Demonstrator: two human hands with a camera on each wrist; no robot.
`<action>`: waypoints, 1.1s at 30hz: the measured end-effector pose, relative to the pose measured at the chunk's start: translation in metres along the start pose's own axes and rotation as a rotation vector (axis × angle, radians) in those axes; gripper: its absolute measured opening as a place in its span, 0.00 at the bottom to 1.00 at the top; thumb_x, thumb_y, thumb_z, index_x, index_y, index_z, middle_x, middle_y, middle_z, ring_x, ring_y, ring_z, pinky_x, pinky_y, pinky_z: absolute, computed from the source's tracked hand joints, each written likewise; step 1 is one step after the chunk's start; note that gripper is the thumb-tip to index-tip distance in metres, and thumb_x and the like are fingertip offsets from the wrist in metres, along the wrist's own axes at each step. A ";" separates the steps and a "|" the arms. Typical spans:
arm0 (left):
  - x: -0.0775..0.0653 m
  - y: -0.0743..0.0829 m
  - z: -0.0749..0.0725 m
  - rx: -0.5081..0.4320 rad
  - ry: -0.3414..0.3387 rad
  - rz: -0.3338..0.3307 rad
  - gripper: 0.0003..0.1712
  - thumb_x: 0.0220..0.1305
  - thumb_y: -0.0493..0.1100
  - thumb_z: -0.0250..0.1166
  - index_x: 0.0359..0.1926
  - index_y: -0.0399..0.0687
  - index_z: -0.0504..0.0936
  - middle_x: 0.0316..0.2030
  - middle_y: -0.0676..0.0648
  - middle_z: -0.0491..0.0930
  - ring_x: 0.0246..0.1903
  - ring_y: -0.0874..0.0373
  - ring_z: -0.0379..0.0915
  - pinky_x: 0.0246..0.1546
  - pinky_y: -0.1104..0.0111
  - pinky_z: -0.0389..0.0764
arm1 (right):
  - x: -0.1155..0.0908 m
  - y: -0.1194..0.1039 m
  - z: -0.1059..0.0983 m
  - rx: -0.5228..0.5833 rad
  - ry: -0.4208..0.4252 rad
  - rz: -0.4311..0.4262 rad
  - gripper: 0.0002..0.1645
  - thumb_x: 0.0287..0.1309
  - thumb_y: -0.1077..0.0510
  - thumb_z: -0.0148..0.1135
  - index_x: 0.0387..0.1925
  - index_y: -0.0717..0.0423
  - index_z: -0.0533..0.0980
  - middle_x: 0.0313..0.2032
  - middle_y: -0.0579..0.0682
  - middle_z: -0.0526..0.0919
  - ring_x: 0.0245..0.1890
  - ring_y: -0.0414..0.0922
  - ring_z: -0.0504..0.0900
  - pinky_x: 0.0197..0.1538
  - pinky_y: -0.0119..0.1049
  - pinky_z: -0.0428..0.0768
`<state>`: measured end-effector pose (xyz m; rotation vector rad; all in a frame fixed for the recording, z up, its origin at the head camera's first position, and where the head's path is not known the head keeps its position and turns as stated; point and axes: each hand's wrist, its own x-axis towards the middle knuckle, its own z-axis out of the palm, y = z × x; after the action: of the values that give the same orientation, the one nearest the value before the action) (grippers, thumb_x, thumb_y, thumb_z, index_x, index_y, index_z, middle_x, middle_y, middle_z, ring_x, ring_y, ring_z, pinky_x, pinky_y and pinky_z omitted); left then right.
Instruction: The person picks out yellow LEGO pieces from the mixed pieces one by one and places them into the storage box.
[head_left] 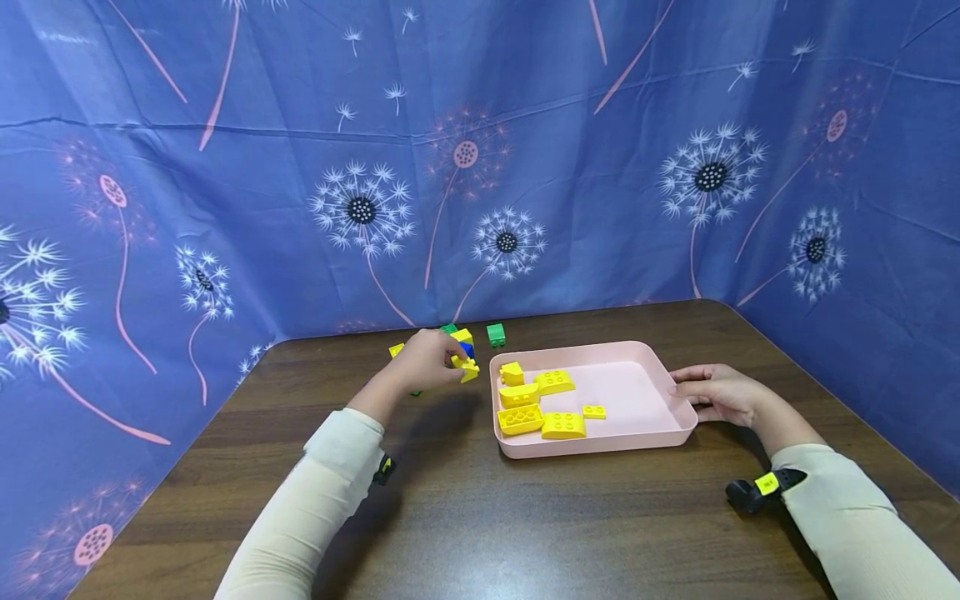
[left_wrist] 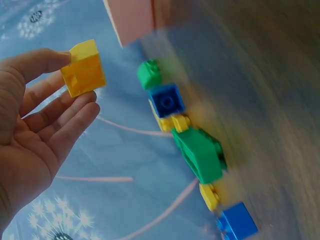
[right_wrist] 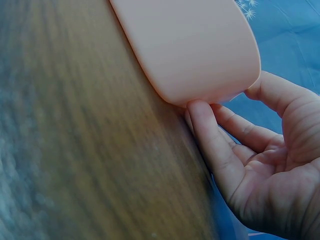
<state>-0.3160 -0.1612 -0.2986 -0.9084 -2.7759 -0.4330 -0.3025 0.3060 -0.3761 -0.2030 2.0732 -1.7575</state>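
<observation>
My left hand (head_left: 426,360) pinches a yellow toy brick (left_wrist: 84,70) between thumb and fingertips, to the left of the pink tray (head_left: 622,392). Inside the tray, mostly toward its left side, lie several yellow bricks, among them a curved one (head_left: 520,395) and a small flat one (head_left: 594,412). At the tray's right end, my right hand (head_left: 723,396) grips the wall. In the right wrist view, fingertips (right_wrist: 201,111) press against the tray's lower corner while another digit reaches the rim.
Behind the left hand, loose bricks lie along the far side of the brown table (head_left: 480,517): a green block (head_left: 496,335), a larger green piece (left_wrist: 200,155), a blue brick (left_wrist: 237,221) and a small yellow one (left_wrist: 209,196). A blue dandelion-print cloth (head_left: 600,208) hangs behind the table.
</observation>
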 end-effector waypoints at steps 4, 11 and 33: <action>0.003 0.012 0.000 -0.020 0.017 0.021 0.12 0.53 0.43 0.72 0.39 0.43 0.89 0.31 0.51 0.85 0.29 0.60 0.77 0.33 0.72 0.79 | 0.000 0.001 -0.001 0.003 0.001 -0.001 0.39 0.63 0.63 0.58 0.66 0.79 0.53 0.41 0.49 0.82 0.39 0.43 0.83 0.43 0.45 0.83; 0.009 0.031 0.001 -0.040 0.016 0.053 0.10 0.53 0.41 0.72 0.37 0.43 0.89 0.30 0.52 0.84 0.28 0.60 0.76 0.32 0.74 0.78 | 0.000 0.001 -0.001 0.011 -0.002 0.004 0.39 0.63 0.63 0.59 0.66 0.79 0.53 0.41 0.49 0.82 0.39 0.42 0.82 0.43 0.45 0.83; 0.035 0.052 0.030 -0.071 -0.147 -0.011 0.14 0.55 0.42 0.71 0.44 0.44 0.88 0.36 0.52 0.84 0.30 0.60 0.73 0.33 0.74 0.77 | 0.000 0.001 -0.001 0.011 0.006 0.002 0.38 0.63 0.63 0.59 0.66 0.79 0.54 0.41 0.49 0.83 0.39 0.42 0.83 0.43 0.45 0.83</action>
<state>-0.3152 -0.0917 -0.3063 -0.9785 -2.9159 -0.4877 -0.3031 0.3072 -0.3769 -0.1919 2.0665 -1.7702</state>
